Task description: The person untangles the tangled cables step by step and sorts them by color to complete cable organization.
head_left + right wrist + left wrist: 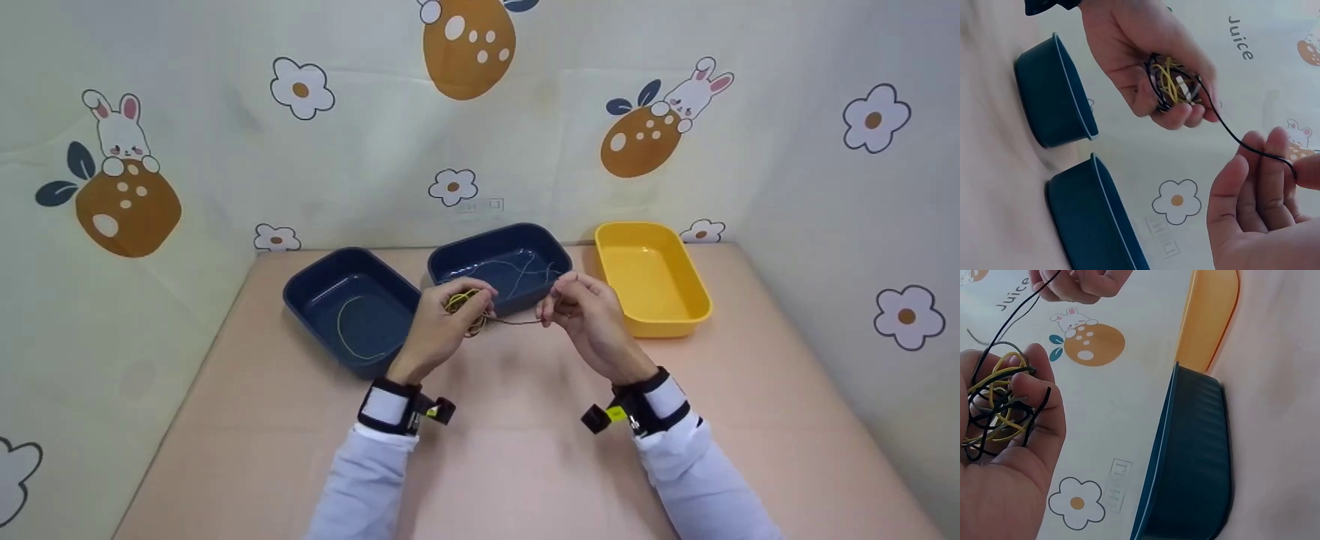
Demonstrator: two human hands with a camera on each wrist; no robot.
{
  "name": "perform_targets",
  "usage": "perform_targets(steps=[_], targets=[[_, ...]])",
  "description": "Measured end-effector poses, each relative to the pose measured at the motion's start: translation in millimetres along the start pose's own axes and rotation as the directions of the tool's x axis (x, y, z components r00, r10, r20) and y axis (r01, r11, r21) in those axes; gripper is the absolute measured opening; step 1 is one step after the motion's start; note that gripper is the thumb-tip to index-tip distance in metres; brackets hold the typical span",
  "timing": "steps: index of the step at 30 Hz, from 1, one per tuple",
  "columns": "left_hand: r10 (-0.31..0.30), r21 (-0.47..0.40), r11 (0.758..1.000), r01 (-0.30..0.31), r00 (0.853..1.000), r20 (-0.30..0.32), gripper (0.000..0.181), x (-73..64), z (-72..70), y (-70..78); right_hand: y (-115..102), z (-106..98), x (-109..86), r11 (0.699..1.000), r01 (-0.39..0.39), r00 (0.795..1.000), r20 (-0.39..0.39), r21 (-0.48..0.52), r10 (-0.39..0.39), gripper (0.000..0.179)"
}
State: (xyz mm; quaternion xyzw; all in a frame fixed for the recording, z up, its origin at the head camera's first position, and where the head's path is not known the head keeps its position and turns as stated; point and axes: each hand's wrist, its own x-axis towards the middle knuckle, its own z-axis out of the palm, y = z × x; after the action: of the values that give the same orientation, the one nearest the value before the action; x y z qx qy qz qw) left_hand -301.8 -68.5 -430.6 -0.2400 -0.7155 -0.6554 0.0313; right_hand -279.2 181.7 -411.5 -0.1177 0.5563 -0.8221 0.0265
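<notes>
Left grip is curled round a tangle of yellow and black cord, held above the tabletop near two blue tubs; a black strand running from it is pinched in the right grip.

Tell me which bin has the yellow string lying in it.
The left blue bin in the head view: a yellow string curves across its floor. The middle blue bin holds pale strings; the yellow bin shows none.

Rabbit-printed backdrop behind a pinkish table
</notes>
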Motion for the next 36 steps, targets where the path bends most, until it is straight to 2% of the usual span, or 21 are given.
perform_targets(steps=[4,9,15,18,25,31,36], targets=[[-0.001,0.035,0.999,0.000,0.999,0.034,0.020,-1.4,-7.2,0.3,-6,-5,0.7,0.999,-0.013,0.998,-0.055,0.047,0.015,0.025],[0.013,0.077,0.997,-0.016,0.999,0.051,0.018,-1.4,-11.8,-1.4,-12,-13,2.6,0.995,-0.024,0.996,-0.081,0.093,0.031,0.016],[0.001,0.102,0.995,-0.004,1.000,0.025,0.017,-1.2,-17.3,-1.9,-20,-26,4.5,0.997,0.020,0.990,-0.141,0.070,-0.010,0.011],[-0.019,0.088,0.996,0.016,0.999,0.034,0.018,-1.5,-20.4,-1.4,-25,-31,4.9,0.995,0.061,0.983,-0.177,0.082,-0.046,0.012],[-0.032,0.072,0.997,0.023,0.991,0.127,0.018,-2.2,-24.7,-0.4,-32,-42,6.7,0.985,0.115,0.959,-0.273,0.130,-0.076,0.014],[-0.016,0.073,0.997,-0.001,0.971,0.237,0.017,-2.2,-26.5,-0.5,-35,-48,7.3,0.972,0.142,0.935,-0.347,0.187,-0.070,0.014],[-0.022,0.072,0.997,0.002,0.962,0.270,0.016,-3.8,-30.1,0.7,-40,-56,6.3,0.968,0.164,0.919,-0.387,0.192,-0.079,0.012]])
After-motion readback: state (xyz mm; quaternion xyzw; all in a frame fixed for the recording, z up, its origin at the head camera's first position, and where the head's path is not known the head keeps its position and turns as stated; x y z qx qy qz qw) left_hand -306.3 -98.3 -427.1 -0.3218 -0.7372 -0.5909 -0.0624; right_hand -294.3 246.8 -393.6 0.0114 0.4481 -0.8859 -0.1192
